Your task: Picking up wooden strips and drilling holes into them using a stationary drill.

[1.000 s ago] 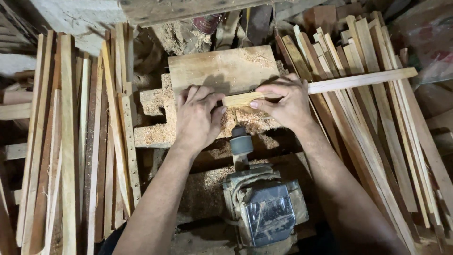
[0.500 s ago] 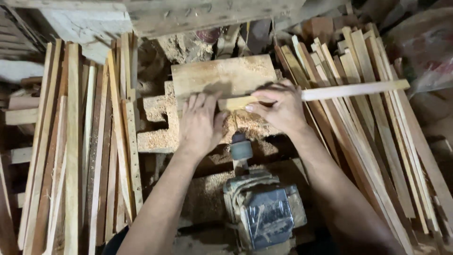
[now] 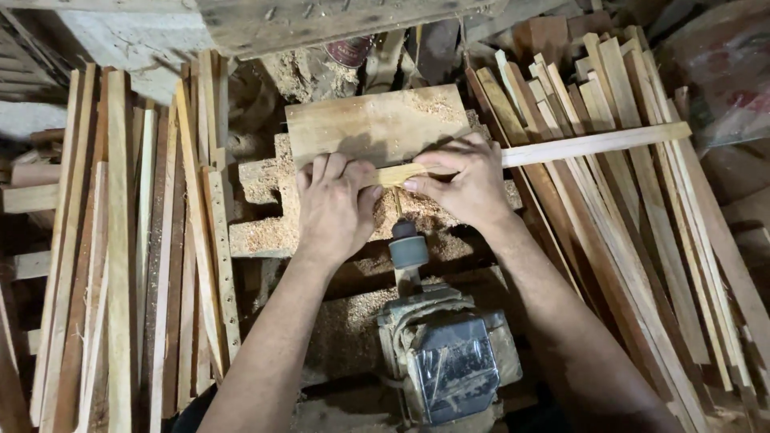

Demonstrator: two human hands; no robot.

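A long pale wooden strip (image 3: pixel 597 143) lies across a sawdust-covered wooden work block (image 3: pixel 373 128), its right end reaching out over the stacked slats. My left hand (image 3: pixel 333 204) presses down on the strip's left end, fingers curled over it. My right hand (image 3: pixel 469 180) grips the same strip just to the right, thumb and fingers pinching it. Directly below the two hands a thin drill bit in a grey chuck (image 3: pixel 407 247) points up at the strip from a dusty motor (image 3: pixel 445 361).
A pile of long wooden slats (image 3: pixel 128 240) leans at the left, and another pile of slats (image 3: pixel 642 224) fans out at the right. Sawdust (image 3: pixel 353 321) covers the bench. A rough timber beam (image 3: pixel 337 20) crosses the top.
The view has shifted slightly. Both hands stay on the strip, which has slid a little to the left over the bit.
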